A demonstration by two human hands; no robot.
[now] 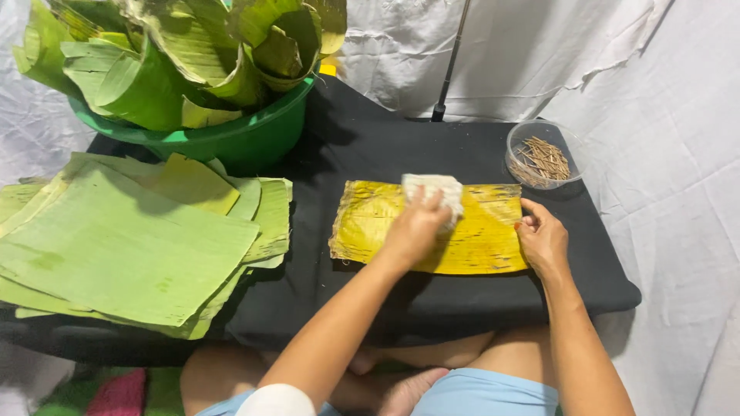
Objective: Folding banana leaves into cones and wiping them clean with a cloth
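A yellow rectangular piece of banana leaf lies flat on the black-covered table. My left hand presses a crumpled white cloth onto the leaf near its upper middle. At the leaf's right edge, my right hand holds the leaf down with curled fingers.
A stack of flat green leaf sheets lies at the left. Behind it a green basin holds rolled green leaves. A clear bowl of short wooden sticks stands at the back right. A black pole rises before white sheeting.
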